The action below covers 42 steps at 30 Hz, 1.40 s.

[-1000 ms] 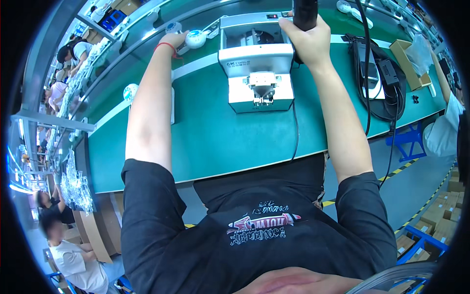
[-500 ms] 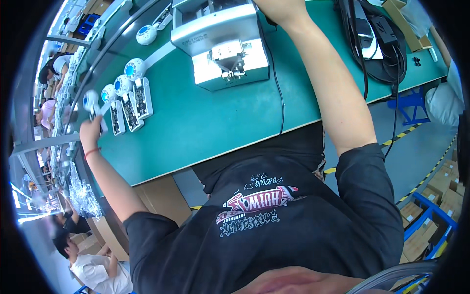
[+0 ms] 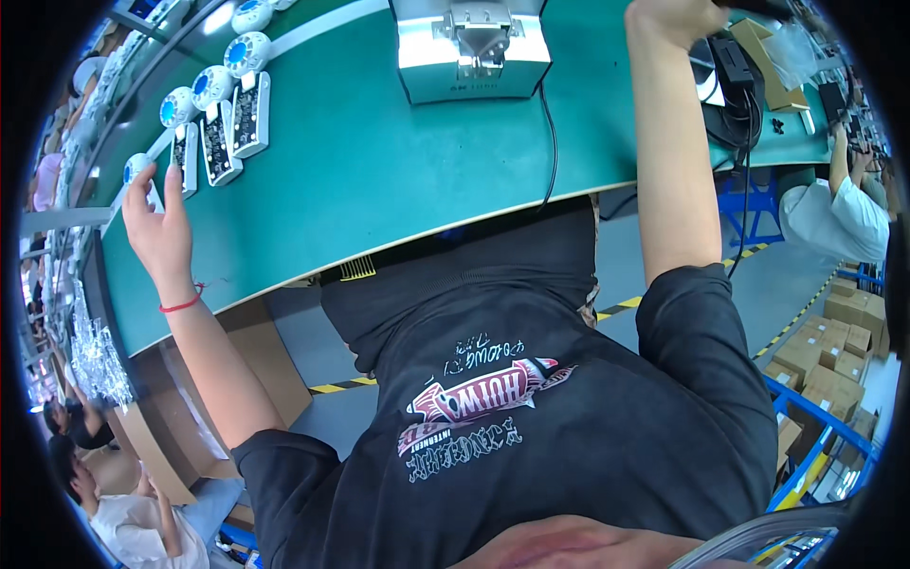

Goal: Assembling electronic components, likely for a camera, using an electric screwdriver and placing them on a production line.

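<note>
At the left end of the green table, my left hand is open, thumb and fingers apart. Just beyond its fingertips lies a white device with a round head, its lower part hidden by the hand. To its right, several similar devices form a slanting row, among them one with a blue-centred head and an exposed circuit board in its handle. My right hand is at the far right, beside a dark blurred thing. Its fingers are smeared, so a grip cannot be made out.
A silver machine stands at the far middle, its black cable running to the table's near edge. At right are black cables and a bag, plus an open carton. A co-worker is beyond; cardboard boxes are stacked at right.
My left hand has let go of the white device at the row's left end and drawn back from it. My right hand has moved right, from beside the machine to the bag. The view has shifted.
</note>
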Each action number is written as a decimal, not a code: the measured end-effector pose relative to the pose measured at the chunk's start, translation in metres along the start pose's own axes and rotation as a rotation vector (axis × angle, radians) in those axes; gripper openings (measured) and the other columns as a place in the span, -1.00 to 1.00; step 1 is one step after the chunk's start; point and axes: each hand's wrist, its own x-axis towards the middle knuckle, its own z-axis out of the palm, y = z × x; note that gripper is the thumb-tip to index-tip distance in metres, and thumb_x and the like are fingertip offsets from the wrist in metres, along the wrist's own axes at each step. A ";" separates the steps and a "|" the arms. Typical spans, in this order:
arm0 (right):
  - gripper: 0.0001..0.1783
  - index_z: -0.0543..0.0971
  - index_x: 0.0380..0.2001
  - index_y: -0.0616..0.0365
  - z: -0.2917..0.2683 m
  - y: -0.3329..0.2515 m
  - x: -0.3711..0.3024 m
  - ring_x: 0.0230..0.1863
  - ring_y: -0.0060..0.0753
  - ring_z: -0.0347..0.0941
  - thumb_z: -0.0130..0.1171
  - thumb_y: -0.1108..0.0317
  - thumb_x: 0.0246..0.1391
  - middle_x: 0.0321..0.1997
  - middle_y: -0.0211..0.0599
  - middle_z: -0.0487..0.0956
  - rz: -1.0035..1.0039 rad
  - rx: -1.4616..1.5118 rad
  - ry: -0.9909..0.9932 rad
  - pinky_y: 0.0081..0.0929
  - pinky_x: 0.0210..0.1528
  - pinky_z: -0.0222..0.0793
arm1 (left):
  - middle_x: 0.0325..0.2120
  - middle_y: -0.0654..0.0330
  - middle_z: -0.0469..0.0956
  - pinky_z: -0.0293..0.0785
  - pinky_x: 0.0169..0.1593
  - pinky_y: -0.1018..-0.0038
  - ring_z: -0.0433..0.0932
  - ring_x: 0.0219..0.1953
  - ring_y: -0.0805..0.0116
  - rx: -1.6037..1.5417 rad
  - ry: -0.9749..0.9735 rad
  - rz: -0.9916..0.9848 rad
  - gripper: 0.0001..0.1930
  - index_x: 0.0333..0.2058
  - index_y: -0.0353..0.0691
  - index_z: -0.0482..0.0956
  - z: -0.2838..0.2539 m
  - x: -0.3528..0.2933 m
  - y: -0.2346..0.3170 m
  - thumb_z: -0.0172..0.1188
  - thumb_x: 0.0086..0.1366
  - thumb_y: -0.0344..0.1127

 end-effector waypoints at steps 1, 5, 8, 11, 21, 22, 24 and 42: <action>-0.61 0.55 -0.34 0.15 -0.024 0.018 0.005 -0.69 -0.52 0.37 0.28 0.01 0.27 -0.62 -0.40 0.48 -0.709 -0.324 -0.169 -0.57 -0.63 0.25 | 0.05 0.04 0.60 0.48 0.07 0.35 0.56 0.06 0.17 -0.063 -0.023 0.076 -0.52 0.04 -0.28 0.62 0.004 -0.003 0.026 0.29 0.36 0.01; -0.47 0.54 -0.33 0.16 -0.057 0.021 -0.038 -0.64 -0.51 0.42 0.17 -0.16 0.33 -0.58 -0.41 0.46 0.088 -0.662 0.187 -0.58 -0.66 0.29 | 0.06 0.10 0.59 0.46 0.07 0.41 0.55 0.04 0.25 -0.253 -0.080 0.310 -0.65 0.02 -0.26 0.63 0.005 -0.021 0.089 0.31 0.37 -0.17; -0.42 0.54 -0.22 0.23 -0.065 0.023 -0.058 -0.47 -0.41 0.52 0.21 -0.18 0.29 -0.47 -0.29 0.51 0.475 -0.314 0.404 -0.51 -0.48 0.47 | 0.04 0.09 0.60 0.48 0.09 0.37 0.56 0.04 0.20 -0.398 -0.167 0.359 -0.65 0.00 -0.26 0.63 0.021 -0.013 0.131 0.31 0.36 -0.17; -0.46 0.55 -0.15 0.26 -0.071 0.025 -0.067 -0.35 -0.38 0.55 0.21 -0.10 0.30 -0.36 -0.20 0.56 0.605 -0.198 0.388 -0.47 -0.32 0.53 | 0.00 0.04 0.61 0.50 0.10 0.34 0.58 0.02 0.14 -0.554 -0.325 0.293 -0.63 -0.02 -0.29 0.62 0.043 0.007 0.158 0.32 0.34 -0.14; -0.53 0.58 0.02 0.26 0.009 0.033 -0.084 -0.08 -0.35 0.52 0.14 0.05 0.31 -0.07 -0.18 0.62 0.465 -0.713 -0.190 -0.43 -0.04 0.40 | 0.09 0.14 0.61 0.41 0.11 0.39 0.54 0.09 0.17 -1.480 -0.772 -0.406 -0.28 0.13 -0.18 0.61 0.195 0.142 0.137 0.05 0.40 0.39; -0.53 0.58 0.02 0.26 0.012 0.038 -0.075 -0.08 -0.35 0.52 0.14 0.05 0.31 -0.07 -0.18 0.62 0.451 -0.737 -0.149 -0.43 -0.04 0.40 | 0.09 0.14 0.61 0.41 0.11 0.39 0.54 0.09 0.17 -1.491 -0.822 -0.399 -0.28 0.13 -0.18 0.61 0.212 0.135 0.169 0.05 0.40 0.39; -0.52 0.59 0.03 0.23 0.017 0.024 -0.056 -0.07 -0.36 0.53 0.10 0.02 0.33 0.00 -0.23 0.64 0.555 -0.836 0.008 -0.45 0.00 0.37 | -0.07 0.20 0.69 0.45 0.00 0.45 0.60 -0.08 0.30 -1.702 -0.960 -0.617 -0.42 0.03 -0.18 0.65 0.197 0.107 0.260 0.07 0.44 0.25; -0.54 0.56 0.08 0.34 0.020 0.051 -0.069 0.10 -0.43 0.47 -0.12 0.15 0.51 0.15 -0.23 0.60 0.007 -0.364 -0.677 -0.53 0.21 0.26 | -0.01 0.13 0.64 0.46 0.03 0.44 0.59 -0.09 0.35 -1.824 -0.411 0.003 -0.63 0.06 -0.35 0.58 0.089 0.071 0.281 -0.01 0.52 -0.19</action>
